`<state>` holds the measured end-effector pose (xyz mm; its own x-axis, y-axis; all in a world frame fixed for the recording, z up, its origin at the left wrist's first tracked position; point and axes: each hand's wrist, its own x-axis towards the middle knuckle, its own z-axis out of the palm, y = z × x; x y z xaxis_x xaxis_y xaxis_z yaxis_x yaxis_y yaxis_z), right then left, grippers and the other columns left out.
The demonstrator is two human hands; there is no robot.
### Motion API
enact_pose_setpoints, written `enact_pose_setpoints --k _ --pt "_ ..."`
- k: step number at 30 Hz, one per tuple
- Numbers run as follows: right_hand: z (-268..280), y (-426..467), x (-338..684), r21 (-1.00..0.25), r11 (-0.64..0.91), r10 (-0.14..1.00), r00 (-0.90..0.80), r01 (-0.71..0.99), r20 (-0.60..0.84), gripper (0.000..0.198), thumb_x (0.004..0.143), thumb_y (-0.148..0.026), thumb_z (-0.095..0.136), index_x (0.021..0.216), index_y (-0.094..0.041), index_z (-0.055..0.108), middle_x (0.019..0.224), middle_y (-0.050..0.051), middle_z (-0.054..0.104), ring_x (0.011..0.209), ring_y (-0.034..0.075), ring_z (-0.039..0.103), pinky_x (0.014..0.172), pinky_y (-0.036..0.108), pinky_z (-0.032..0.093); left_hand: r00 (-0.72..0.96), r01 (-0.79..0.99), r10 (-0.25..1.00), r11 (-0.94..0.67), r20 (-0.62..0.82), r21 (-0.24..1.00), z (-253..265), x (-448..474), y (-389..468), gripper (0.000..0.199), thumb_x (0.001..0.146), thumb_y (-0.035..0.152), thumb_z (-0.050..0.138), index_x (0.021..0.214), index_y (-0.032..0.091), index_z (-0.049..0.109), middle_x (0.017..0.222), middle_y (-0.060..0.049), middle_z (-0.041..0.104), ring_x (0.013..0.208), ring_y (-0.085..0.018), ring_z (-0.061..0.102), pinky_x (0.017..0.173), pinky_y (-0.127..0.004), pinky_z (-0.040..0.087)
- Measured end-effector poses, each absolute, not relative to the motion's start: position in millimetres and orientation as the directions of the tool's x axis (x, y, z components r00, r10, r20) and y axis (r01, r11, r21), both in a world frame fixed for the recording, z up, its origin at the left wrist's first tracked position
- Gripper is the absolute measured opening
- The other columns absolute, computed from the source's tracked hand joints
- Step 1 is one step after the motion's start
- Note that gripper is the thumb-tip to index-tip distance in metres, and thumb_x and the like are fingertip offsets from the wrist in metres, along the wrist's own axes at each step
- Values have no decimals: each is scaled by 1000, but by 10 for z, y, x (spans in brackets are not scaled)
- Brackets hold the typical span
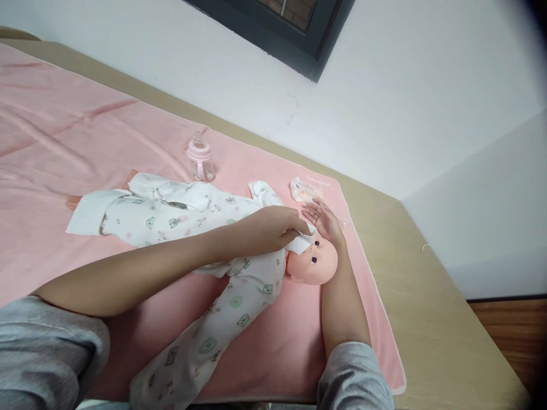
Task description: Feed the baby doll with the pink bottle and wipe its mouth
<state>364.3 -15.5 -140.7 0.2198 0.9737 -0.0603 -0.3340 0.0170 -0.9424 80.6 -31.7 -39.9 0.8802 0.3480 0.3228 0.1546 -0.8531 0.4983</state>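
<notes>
Pink blanket [64,142], doll [222,239] lengthwise, head right, left hand [273,228] at collar

Left hand [277,228] grips the doll's [314,262] collar; right hand [325,219] cups its head

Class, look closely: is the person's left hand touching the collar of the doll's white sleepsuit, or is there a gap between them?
Touching. The head view shows the left hand with its fingers pinching the collar of the sleepsuit, beside the doll's head.
</notes>
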Motion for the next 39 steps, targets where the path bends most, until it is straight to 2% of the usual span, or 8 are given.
enact_pose_setpoints --k 3,9,22,26,31,39 --pt "-1427 -147 3655 -942 26 977 206 -334 -46 24 82 -30 65 105 -23 62 99 5 74 94 17 70 101 41 53 896 141 335 -838 293 527 -401 803 -333 35 91 10 42 104 23 72 87 -2 65 82 -16 60 73 -28 40" --pt "-1459 -128 3687 -946 40 982 186 -323 -22 29 84 -31 62 110 -18 60 101 7 74 98 17 68 100 39 51 898 184 351 -848 266 497 -442 834 -335 34 92 8 42 97 24 72 85 -3 63 82 -17 59 73 -29 40" --pt "-1500 -108 3728 -947 52 987 161 -316 1 29 82 -34 66 108 -22 62 102 5 74 105 20 68 106 45 49 861 214 381 -872 337 441 -479 855 -307 38 92 10 40 105 22 73 85 -3 63 83 -18 57 75 -29 40" --pt "-1513 -102 3739 -950 54 988 155 -307 6 31 80 -36 69 107 -23 62 104 5 74 107 21 68 107 46 49 869 255 393 -877 301 407 -474 864 -311 39 93 9 39 106 23 73 84 -3 63 83 -19 58 76 -30 41" --pt "-1545 -90 3759 -953 57 989 149 -297 13 33 78 -40 71 107 -26 63 105 5 73 110 23 67 108 49 49 853 251 383 -897 356 364 -392 809 -309 35 91 9 42 100 23 73 86 -3 65 82 -18 61 74 -27 42" --pt "-1585 -65 3801 -950 57 993 113 -307 23 40 73 -41 77 108 -25 65 106 4 73 100 20 70 108 43 51 918 166 305 -875 253 454 -212 661 -308 38 88 9 43 102 25 73 86 2 70 76 -14 62 68 -23 39"
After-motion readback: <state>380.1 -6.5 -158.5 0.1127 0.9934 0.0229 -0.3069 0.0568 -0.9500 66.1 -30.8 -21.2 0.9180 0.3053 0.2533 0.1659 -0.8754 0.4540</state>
